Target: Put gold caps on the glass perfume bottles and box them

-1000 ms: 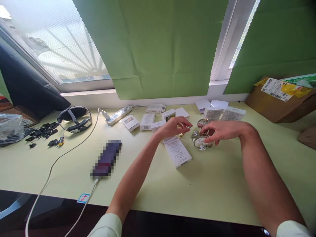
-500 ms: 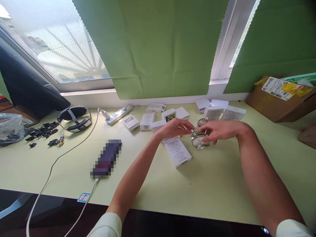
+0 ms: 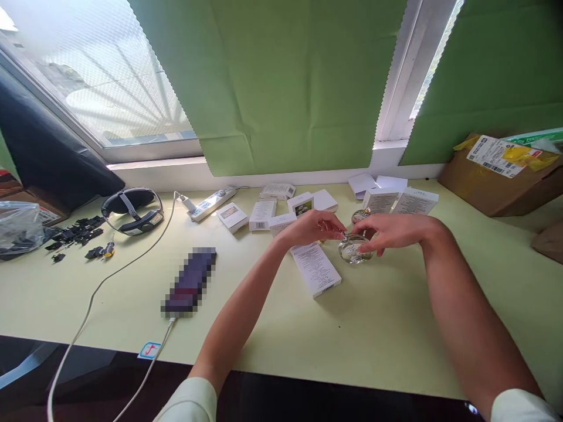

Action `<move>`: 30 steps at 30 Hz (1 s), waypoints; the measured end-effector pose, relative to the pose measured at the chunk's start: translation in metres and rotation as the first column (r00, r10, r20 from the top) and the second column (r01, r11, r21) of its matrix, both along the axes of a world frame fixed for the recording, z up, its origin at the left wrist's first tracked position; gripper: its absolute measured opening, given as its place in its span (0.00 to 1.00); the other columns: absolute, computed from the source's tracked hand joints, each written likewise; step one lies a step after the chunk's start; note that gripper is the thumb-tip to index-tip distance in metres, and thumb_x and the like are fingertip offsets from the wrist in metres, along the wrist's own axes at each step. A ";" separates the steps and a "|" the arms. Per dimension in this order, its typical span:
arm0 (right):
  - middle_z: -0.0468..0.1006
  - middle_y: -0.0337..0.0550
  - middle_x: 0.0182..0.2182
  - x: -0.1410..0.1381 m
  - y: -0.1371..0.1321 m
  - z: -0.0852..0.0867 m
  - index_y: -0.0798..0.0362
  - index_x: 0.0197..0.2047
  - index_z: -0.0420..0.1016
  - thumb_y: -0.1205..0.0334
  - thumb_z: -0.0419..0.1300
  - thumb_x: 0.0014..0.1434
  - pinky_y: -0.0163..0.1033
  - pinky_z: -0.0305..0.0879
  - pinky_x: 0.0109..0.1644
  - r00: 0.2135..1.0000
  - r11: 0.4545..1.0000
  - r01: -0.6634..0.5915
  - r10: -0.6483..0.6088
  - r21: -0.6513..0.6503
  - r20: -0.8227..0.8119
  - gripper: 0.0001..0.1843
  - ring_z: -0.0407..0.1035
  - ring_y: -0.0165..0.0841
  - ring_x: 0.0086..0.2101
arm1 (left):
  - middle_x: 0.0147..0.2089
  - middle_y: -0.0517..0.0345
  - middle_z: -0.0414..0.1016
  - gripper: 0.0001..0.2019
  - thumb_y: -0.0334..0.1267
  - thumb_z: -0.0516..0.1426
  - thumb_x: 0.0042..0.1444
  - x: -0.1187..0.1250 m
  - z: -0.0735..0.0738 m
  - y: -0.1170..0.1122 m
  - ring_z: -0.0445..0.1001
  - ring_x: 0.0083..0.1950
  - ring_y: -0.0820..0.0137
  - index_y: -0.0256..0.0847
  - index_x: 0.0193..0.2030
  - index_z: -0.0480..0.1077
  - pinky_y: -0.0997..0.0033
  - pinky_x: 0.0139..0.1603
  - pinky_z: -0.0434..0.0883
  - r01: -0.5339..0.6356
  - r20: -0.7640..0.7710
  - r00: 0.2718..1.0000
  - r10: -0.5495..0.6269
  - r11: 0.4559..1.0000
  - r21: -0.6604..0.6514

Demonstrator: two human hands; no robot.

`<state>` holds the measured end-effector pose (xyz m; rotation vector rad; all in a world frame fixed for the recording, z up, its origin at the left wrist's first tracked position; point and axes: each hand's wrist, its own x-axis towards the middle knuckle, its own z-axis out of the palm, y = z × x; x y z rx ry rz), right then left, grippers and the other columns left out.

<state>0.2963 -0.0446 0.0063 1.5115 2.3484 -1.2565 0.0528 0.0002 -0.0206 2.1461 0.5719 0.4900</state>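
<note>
A round clear glass bottle (image 3: 352,251) lies on the pale green table (image 3: 396,316). My right hand (image 3: 391,231) rests over its right side, fingers curled on it. My left hand (image 3: 314,227) pinches something small and metallic at the bottle's neck; I cannot make out what it is. A white printed box (image 3: 315,269) lies flat just left of the bottle, under my left wrist. A second small glass bottle (image 3: 360,216) stands right behind the hands.
Several small white boxes (image 3: 263,215) line the back by the window sill. A power strip (image 3: 210,204), a headset (image 3: 132,212), a white cable (image 3: 94,299), small black parts (image 3: 74,233) and a dark blurred device (image 3: 190,282) lie left. A cardboard box (image 3: 501,176) sits far right.
The bottle and my right hand have shifted slightly left toward my left hand, whose pinched fingers have closed in on the bottle's neck.
</note>
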 end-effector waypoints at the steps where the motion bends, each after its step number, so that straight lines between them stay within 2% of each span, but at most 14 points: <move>1: 0.75 0.48 0.52 0.000 0.000 0.001 0.47 0.56 0.73 0.38 0.61 0.52 0.42 0.72 0.41 1.000 1.000 0.001 -0.001 0.003 -0.004 0.33 0.78 0.40 0.36 | 0.37 0.55 0.78 0.14 0.46 0.63 0.56 0.000 0.000 0.000 0.74 0.38 0.72 0.38 0.44 0.76 0.71 0.40 0.69 -0.005 -0.005 1.000 0.005 1.000 -0.012; 8: 0.79 0.48 0.45 -0.005 -0.002 0.005 0.47 0.56 0.74 0.37 0.62 0.49 0.43 0.72 0.37 1.000 0.999 0.028 -0.028 0.035 -0.011 0.35 0.78 0.45 0.38 | 0.37 0.56 0.79 0.15 0.47 0.59 0.59 -0.003 0.003 -0.001 0.74 0.37 0.72 0.39 0.45 0.76 0.72 0.39 0.69 -0.013 -0.035 0.999 0.013 1.000 -0.023; 11: 0.80 0.48 0.43 -0.006 -0.003 0.006 0.46 0.56 0.75 0.37 0.62 0.48 0.42 0.72 0.36 0.999 0.998 0.036 -0.037 0.054 0.002 0.35 0.77 0.45 0.38 | 0.37 0.55 0.79 0.15 0.47 0.56 0.62 -0.004 0.005 -0.001 0.74 0.36 0.73 0.38 0.45 0.76 0.73 0.39 0.70 0.013 -0.011 1.000 -0.013 1.000 -0.027; 15: 0.80 0.47 0.42 -0.008 -0.003 0.006 0.47 0.55 0.75 0.38 0.62 0.49 0.41 0.70 0.35 1.000 0.999 0.008 -0.007 0.036 -0.010 0.34 0.77 0.44 0.37 | 0.37 0.54 0.78 0.15 0.46 0.57 0.61 -0.004 0.004 0.000 0.74 0.35 0.73 0.36 0.44 0.75 0.72 0.38 0.70 0.049 0.013 0.999 -0.048 0.997 -0.060; 19: 0.79 0.46 0.44 -0.009 -0.003 0.007 0.47 0.56 0.74 0.40 0.61 0.52 0.41 0.68 0.38 1.000 0.998 -0.029 0.029 0.046 0.004 0.31 0.77 0.41 0.34 | 0.35 0.56 0.75 0.13 0.46 0.58 0.60 -0.004 0.001 0.001 0.73 0.36 0.73 0.36 0.43 0.74 0.71 0.39 0.70 0.052 0.013 0.999 -0.051 0.989 -0.141; 25: 0.76 0.47 0.49 -0.011 -0.007 0.010 0.48 0.58 0.72 0.40 0.59 0.55 0.40 0.67 0.39 0.999 0.991 -0.025 0.021 0.134 0.032 0.32 0.77 0.37 0.33 | 0.36 0.55 0.75 0.16 0.47 0.61 0.57 -0.004 -0.001 0.002 0.72 0.36 0.73 0.36 0.44 0.73 0.70 0.40 0.70 0.059 0.095 0.995 -0.031 0.952 -0.301; 27: 0.76 0.48 0.51 -0.011 -0.008 0.010 0.48 0.58 0.71 0.40 0.59 0.55 0.40 0.67 0.40 0.999 0.989 -0.016 0.010 0.145 0.044 0.32 0.77 0.36 0.32 | 0.36 0.54 0.75 0.15 0.47 0.62 0.57 -0.005 -0.002 0.003 0.72 0.36 0.73 0.35 0.42 0.74 0.69 0.41 0.71 0.063 0.112 0.993 -0.029 0.947 -0.314; 30: 0.75 0.49 0.52 -0.011 -0.008 0.011 0.49 0.59 0.70 0.40 0.58 0.56 0.40 0.67 0.40 0.999 0.990 -0.005 -0.002 0.140 0.048 0.33 0.77 0.36 0.31 | 0.37 0.53 0.77 0.15 0.47 0.61 0.58 -0.007 -0.001 0.004 0.73 0.37 0.72 0.35 0.42 0.75 0.69 0.42 0.71 0.054 0.112 0.993 -0.025 0.963 -0.264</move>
